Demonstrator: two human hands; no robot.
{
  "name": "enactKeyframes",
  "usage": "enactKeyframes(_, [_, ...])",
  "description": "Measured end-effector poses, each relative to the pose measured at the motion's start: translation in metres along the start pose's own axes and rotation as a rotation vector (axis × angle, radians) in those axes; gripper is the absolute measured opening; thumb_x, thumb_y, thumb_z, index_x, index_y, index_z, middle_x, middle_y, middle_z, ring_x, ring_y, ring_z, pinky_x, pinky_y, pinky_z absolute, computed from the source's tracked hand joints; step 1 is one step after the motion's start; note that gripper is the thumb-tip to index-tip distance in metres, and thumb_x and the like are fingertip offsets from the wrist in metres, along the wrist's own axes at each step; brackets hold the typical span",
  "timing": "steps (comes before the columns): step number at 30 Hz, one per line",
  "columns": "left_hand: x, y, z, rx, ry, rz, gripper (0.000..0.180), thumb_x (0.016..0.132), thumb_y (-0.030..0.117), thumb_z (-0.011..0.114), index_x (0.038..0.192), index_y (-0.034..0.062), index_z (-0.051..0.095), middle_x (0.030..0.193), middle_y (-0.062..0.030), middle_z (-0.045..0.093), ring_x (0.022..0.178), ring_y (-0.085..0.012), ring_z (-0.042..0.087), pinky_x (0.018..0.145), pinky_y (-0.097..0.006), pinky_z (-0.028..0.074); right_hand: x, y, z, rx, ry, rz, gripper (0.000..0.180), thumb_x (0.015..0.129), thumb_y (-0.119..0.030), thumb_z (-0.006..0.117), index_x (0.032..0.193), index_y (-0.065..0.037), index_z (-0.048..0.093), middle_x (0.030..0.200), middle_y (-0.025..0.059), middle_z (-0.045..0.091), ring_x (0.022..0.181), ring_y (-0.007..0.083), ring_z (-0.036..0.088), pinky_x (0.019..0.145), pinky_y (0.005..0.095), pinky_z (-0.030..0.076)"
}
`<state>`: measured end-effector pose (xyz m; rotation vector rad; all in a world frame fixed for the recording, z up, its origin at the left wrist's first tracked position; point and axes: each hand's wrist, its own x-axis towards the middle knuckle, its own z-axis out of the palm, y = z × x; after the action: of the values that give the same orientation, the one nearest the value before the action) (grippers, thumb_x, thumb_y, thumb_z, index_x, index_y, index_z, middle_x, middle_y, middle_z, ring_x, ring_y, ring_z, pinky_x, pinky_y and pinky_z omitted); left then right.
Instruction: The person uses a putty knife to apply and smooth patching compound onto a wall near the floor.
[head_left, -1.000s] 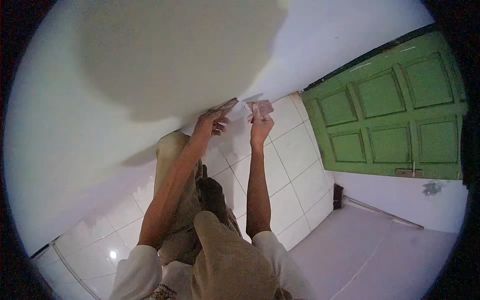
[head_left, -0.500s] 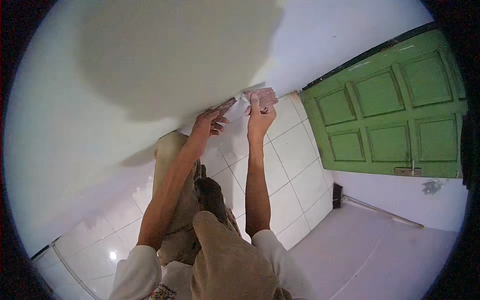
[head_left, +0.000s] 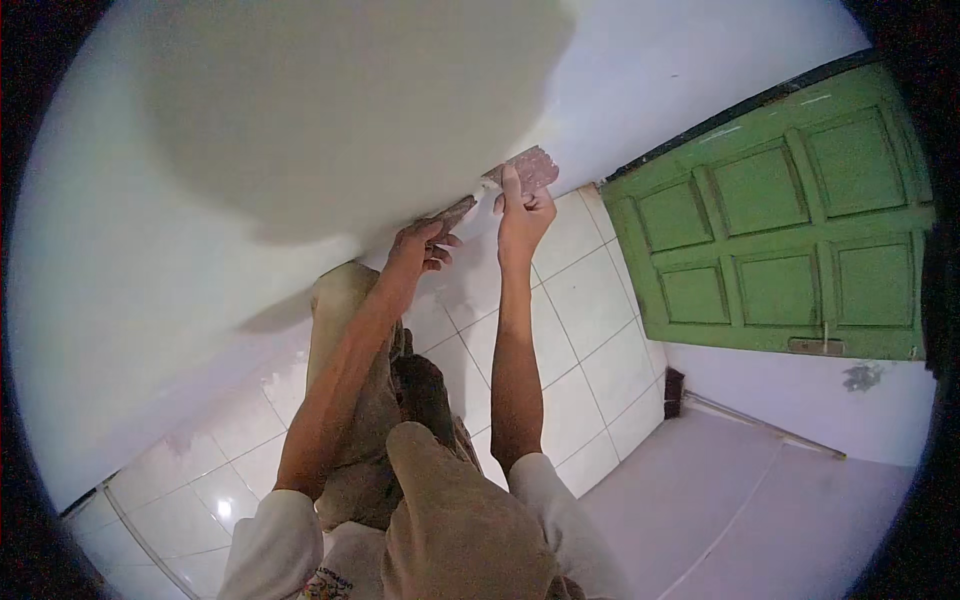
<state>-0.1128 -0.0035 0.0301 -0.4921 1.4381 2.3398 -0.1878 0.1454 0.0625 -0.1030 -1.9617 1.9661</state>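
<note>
My right hand (head_left: 522, 215) presses a flat, putty-smeared scraper blade (head_left: 528, 168) against the white wall (head_left: 300, 130) near its lower edge. My left hand (head_left: 420, 245) holds a second flat scraper (head_left: 450, 213), its blade angled up toward the wall just left of the right hand. Both forearms reach up from the lower edge. My bent knees in beige trousers (head_left: 450, 510) sit below them.
A green panelled door (head_left: 790, 230) stands at the right. White floor tiles (head_left: 580, 300) run under my arms. A long-handled broom (head_left: 740, 415) leans along the base of the right wall. A large darker patch (head_left: 340, 110) covers the wall above.
My right hand has slid the scraper up and to the right along the wall. The left hand has stayed almost in place.
</note>
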Motion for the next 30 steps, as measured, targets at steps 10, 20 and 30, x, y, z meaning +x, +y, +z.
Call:
enactKeyframes(10, [0.001,0.003,0.001,-0.008,0.014,-0.017,0.033,0.1,0.032,0.052,0.121,0.0092,0.062,0.095,-0.0044,0.07,0.072,-0.012,0.059,0.068,-0.029,0.046,-0.002,0.049,-0.002,0.007,0.102,0.067,0.032,0.095,-0.02,0.07,0.068,-0.007,0.058,0.055,-0.0018,0.052,0.048,0.0071,0.045,0.047,0.0256,0.032])
enactKeyframes(20, [0.001,0.004,-0.001,-0.024,0.016,-0.003,0.037,0.1,0.036,0.054,0.122,0.008,0.062,0.096,-0.0062,0.07,0.071,-0.0141,0.06,0.068,-0.03,0.047,-0.004,0.077,-0.008,-0.028,0.054,0.106,0.034,0.098,-0.023,0.067,0.069,-0.008,0.056,0.056,-0.0004,0.054,0.049,0.0083,0.046,0.047,0.0259,0.034])
enactKeyframes(30, [-0.001,0.009,-0.002,0.005,0.038,-0.007,0.037,0.099,0.035,0.052,0.121,0.0083,0.064,0.096,-0.0059,0.071,0.072,-0.0135,0.06,0.07,-0.029,0.046,-0.007,0.102,-0.005,-0.049,0.072,0.176,0.032,0.097,-0.021,0.066,0.071,-0.006,0.058,0.058,0.0014,0.055,0.051,0.009,0.049,0.048,0.0273,0.036])
